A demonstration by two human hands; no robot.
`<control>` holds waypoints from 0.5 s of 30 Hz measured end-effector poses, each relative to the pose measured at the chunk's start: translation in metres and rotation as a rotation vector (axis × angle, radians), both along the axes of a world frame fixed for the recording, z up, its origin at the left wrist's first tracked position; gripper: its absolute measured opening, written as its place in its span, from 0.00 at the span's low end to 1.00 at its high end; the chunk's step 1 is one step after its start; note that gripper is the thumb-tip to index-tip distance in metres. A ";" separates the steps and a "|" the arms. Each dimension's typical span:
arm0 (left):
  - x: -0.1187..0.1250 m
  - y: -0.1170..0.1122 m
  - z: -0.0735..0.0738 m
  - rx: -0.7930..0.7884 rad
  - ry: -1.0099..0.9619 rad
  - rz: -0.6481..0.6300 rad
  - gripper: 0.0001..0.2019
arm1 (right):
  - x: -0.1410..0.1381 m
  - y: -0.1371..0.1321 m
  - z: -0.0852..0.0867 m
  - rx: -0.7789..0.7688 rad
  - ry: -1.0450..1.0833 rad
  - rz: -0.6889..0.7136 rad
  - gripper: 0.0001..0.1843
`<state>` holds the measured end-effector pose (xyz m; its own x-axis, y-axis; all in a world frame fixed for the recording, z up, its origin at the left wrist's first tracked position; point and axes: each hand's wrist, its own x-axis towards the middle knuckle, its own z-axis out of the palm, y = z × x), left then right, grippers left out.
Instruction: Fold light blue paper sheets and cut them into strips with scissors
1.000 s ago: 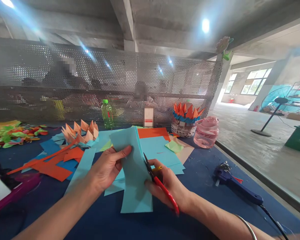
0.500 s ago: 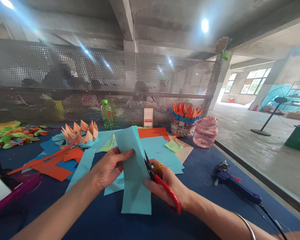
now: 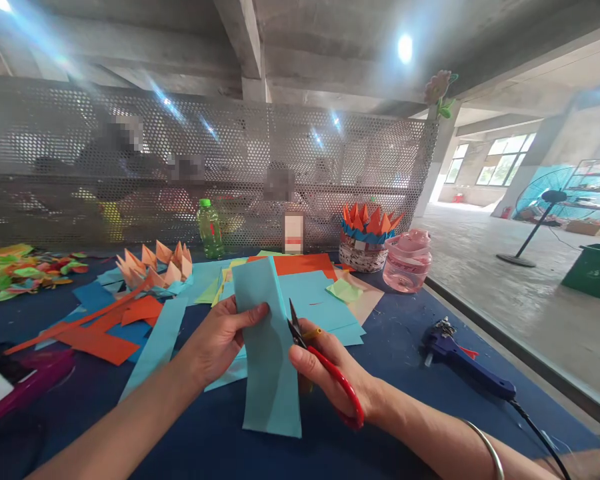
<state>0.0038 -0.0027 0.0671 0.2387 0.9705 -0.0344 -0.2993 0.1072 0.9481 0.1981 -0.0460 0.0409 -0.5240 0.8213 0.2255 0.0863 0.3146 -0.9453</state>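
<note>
My left hand grips a folded strip of light blue paper upright, its fingers on the near face. My right hand holds small red-handled snips, whose slightly parted metal blades stand at the paper's right edge. A yellow-capped item shows just behind those fingers. Under both hands lie loose sheets of light blue paper, with an orange sheet farther back.
A folded peach paper crown and orange paper strips lie left on the blue tabletop. A blue glue gun lies right. Farther back stand a green bottle, a woven basket and a pink jar.
The blue paper has turned slightly more upright, and the snips have shifted a little along its right edge. The whole view has drifted slightly left.
</note>
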 end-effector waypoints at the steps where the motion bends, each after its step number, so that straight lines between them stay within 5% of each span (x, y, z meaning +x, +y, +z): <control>1: 0.000 0.000 0.000 0.002 0.001 0.000 0.12 | 0.000 0.000 -0.001 0.001 0.008 -0.006 0.23; 15: 0.004 -0.006 -0.002 -0.069 0.012 -0.121 0.11 | 0.004 0.002 0.005 0.029 -0.024 -0.049 0.22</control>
<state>0.0079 -0.0083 0.0648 0.3533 0.9298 -0.1031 -0.2693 0.2067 0.9406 0.2018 -0.0444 0.0461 -0.4892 0.8392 0.2376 0.1250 0.3370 -0.9332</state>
